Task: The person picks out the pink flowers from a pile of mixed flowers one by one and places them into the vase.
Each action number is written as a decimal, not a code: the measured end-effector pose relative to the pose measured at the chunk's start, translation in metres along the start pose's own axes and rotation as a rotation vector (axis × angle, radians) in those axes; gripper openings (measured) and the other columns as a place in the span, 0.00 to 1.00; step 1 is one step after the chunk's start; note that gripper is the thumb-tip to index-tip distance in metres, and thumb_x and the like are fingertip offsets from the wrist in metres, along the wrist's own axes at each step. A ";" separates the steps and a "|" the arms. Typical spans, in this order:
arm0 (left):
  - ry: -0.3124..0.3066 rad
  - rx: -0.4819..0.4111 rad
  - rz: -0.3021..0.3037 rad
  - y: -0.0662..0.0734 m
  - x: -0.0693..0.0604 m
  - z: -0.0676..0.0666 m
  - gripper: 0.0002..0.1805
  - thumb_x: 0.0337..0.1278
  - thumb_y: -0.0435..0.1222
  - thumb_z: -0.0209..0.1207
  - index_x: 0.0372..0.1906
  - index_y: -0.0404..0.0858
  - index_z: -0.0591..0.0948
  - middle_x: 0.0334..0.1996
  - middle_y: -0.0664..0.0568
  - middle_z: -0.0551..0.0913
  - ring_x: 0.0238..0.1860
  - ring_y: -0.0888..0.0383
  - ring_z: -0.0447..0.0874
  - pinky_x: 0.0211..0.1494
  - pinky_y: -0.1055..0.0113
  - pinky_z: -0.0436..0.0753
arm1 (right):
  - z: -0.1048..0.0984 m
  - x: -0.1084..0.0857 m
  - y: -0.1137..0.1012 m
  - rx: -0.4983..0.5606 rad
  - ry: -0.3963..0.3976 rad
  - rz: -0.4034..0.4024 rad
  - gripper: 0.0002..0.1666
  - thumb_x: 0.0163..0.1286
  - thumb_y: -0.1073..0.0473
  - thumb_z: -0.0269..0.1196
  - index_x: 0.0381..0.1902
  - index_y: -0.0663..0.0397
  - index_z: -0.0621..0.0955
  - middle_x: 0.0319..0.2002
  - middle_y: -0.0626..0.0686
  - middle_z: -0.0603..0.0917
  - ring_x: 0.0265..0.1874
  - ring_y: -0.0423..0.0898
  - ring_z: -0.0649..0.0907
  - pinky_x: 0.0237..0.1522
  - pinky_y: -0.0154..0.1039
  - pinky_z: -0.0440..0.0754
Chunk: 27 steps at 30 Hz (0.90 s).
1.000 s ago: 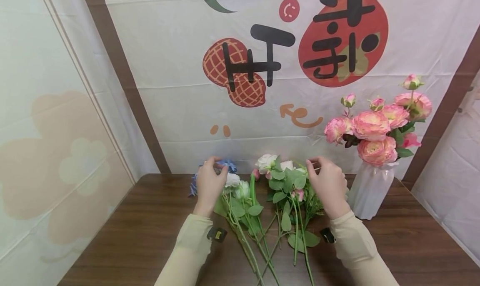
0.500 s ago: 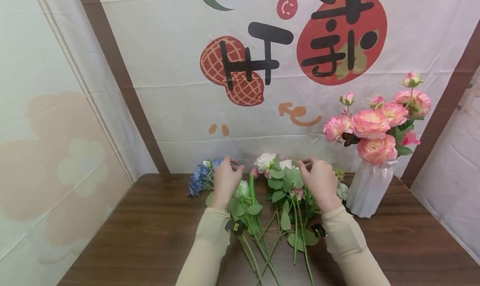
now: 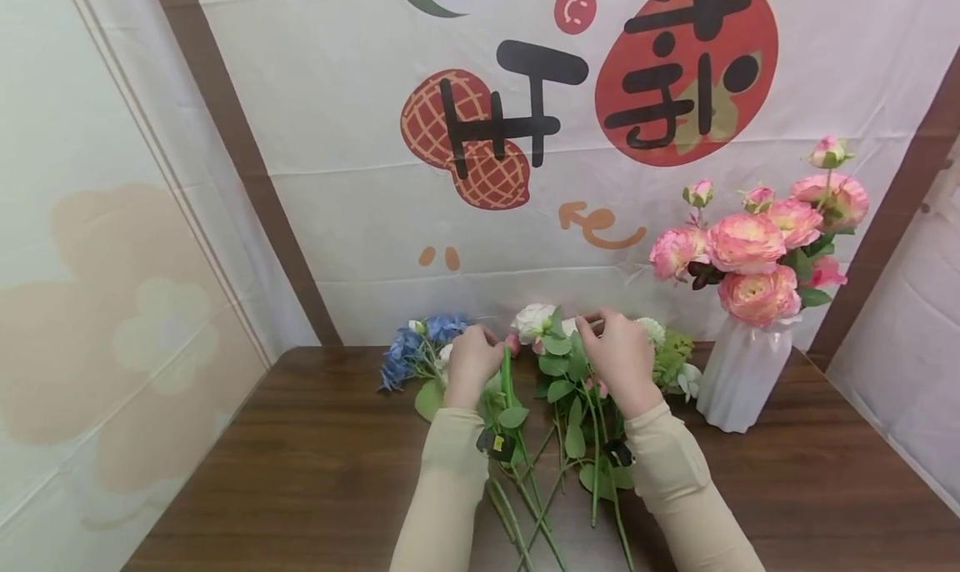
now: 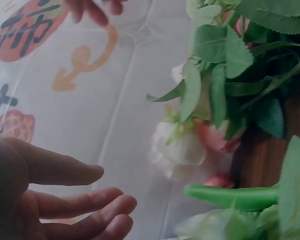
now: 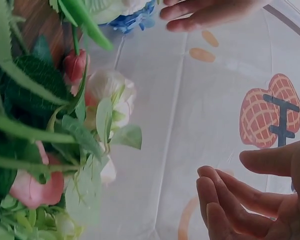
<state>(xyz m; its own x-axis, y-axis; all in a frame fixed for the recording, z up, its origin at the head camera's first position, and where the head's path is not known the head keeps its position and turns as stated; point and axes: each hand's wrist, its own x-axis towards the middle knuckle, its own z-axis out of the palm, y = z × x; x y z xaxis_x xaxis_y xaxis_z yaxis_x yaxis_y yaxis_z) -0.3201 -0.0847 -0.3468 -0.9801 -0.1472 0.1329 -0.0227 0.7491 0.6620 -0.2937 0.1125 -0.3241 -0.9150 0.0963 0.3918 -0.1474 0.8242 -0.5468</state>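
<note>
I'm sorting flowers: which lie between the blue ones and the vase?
In the head view, a white rose, a pink bud and a pale pompom flower lie between the blue flowers and the vase, with leafy stems; part is hidden.

From the head camera I see the left hand (image 3: 474, 365) over the flowers at the left of a loose spread, with blue blooms (image 3: 403, 358) just beyond it and a pink bud (image 3: 512, 344) beside its fingertips. I have the right hand (image 3: 621, 362) to the other side, above leafy stems, its thumb and fingers near a white rose (image 3: 535, 323); I can't tell whether either hand touches anything. Below them I make out bare stems (image 3: 541, 519) crossing on the brown table (image 3: 315, 455). To the right I see a white vase (image 3: 744, 380) standing upright, full of pink flowers (image 3: 746, 243), before a printed cloth (image 3: 360, 222).
</note>
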 end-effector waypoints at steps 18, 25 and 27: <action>-0.150 0.368 0.159 -0.010 0.002 0.037 0.12 0.57 0.44 0.60 0.27 0.42 0.84 0.35 0.46 0.86 0.43 0.41 0.81 0.50 0.51 0.76 | 0.005 -0.003 -0.003 0.023 0.014 -0.028 0.19 0.69 0.44 0.55 0.42 0.51 0.84 0.34 0.54 0.88 0.16 0.44 0.81 0.14 0.38 0.73; -0.304 0.372 0.052 -0.013 0.002 0.042 0.20 0.59 0.48 0.56 0.53 0.43 0.81 0.56 0.43 0.79 0.63 0.35 0.61 0.64 0.40 0.60 | 0.003 -0.002 -0.001 0.014 0.012 -0.022 0.20 0.70 0.44 0.55 0.42 0.51 0.84 0.33 0.53 0.88 0.18 0.45 0.82 0.15 0.38 0.74; -0.323 0.381 0.045 -0.014 0.002 0.044 0.21 0.59 0.48 0.56 0.55 0.44 0.80 0.57 0.44 0.78 0.63 0.35 0.60 0.63 0.40 0.60 | 0.004 -0.002 -0.001 0.012 0.014 -0.024 0.20 0.69 0.44 0.55 0.42 0.52 0.84 0.33 0.54 0.88 0.17 0.45 0.82 0.14 0.38 0.73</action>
<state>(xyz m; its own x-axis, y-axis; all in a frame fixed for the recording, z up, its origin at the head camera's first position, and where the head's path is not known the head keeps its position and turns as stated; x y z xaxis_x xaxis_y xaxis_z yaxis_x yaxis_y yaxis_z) -0.3306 -0.0675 -0.3885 -0.9914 0.0531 -0.1194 0.0099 0.9416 0.3365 -0.2929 0.1094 -0.3270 -0.9057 0.0841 0.4155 -0.1743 0.8196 -0.5458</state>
